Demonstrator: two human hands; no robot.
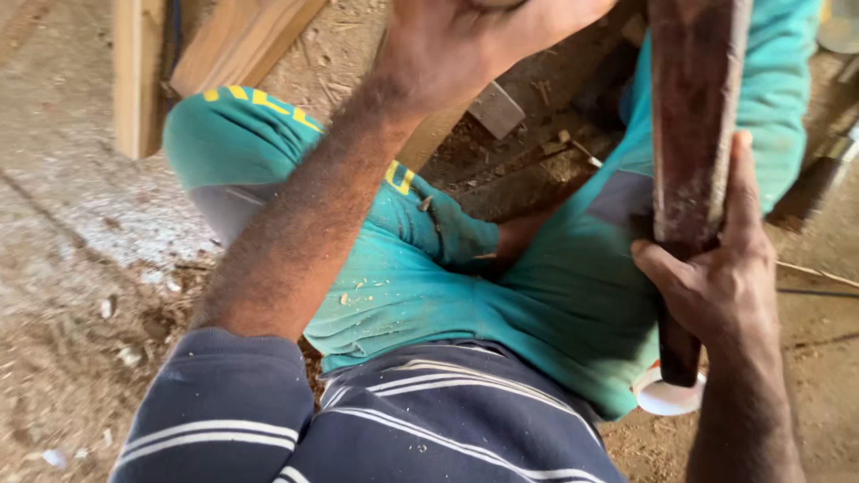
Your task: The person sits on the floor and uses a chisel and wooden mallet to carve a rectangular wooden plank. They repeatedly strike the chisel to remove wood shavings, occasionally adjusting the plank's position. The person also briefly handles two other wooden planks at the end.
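Hands work apart: right hand clamps a dark wooden board, left hand raised, its grip hidden.

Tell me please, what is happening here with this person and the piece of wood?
A person sits on a dusty floor strewn with wood chips. The right hand grips a dark reddish wooden board, held upright beside the knee. The left hand is raised at the top edge of the view; what it holds is cut off. Pale wooden planks lie beyond the knee.
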